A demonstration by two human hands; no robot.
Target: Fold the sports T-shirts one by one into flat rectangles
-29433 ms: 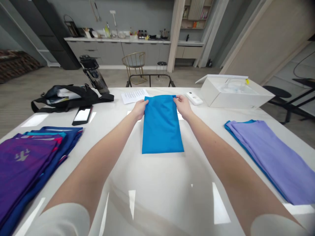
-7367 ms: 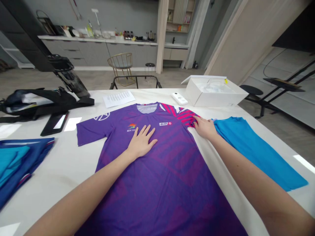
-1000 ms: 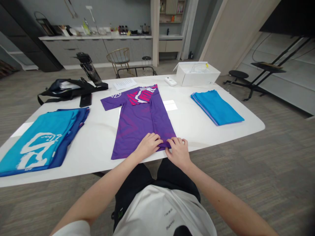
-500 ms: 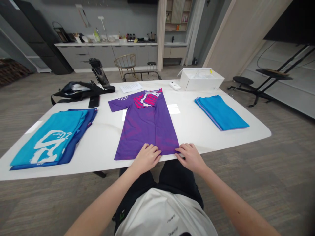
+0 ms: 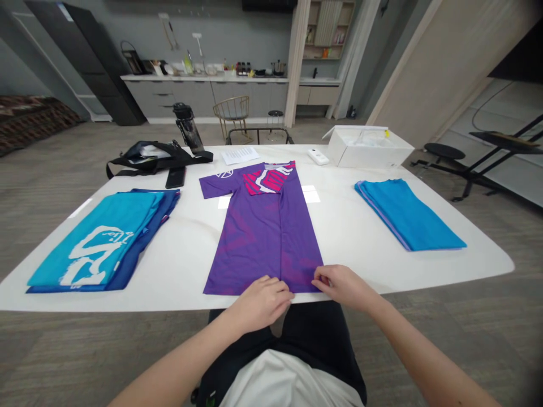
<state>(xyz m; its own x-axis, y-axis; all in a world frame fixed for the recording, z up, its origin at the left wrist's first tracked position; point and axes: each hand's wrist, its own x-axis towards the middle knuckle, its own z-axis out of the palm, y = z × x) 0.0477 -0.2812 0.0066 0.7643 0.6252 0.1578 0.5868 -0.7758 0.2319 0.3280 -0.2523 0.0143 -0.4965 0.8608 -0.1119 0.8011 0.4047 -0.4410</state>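
Observation:
A purple T-shirt (image 5: 258, 243) with a red and white chest pattern lies on the white table, its right side folded over toward the middle. One short sleeve sticks out to the left. At the bottom hem, near the folded edge, my left hand (image 5: 265, 302) has its fingers bent together on the fabric. My right hand (image 5: 341, 285) pinches the shirt's lower right corner, with the thumb and fingertips partly hidden. A stack of folded turquoise and navy shirts (image 5: 139, 217) rests to the left, and a folded blue garment (image 5: 411, 217) to the right.
Toward the back of the table (image 5: 190, 243) are a black bag (image 5: 148, 158), a dark bottle (image 5: 189, 127), a phone (image 5: 175, 177), a paper sheet (image 5: 240, 154), a small white device (image 5: 318, 156) and an open white box (image 5: 369, 147). The table's front edge runs beneath my hands.
The view has shifted, so the table sits lower and further right. Both hands stay at the hem; my right hand's fingers are more curled at the corner. The shirt keeps its folded shape.

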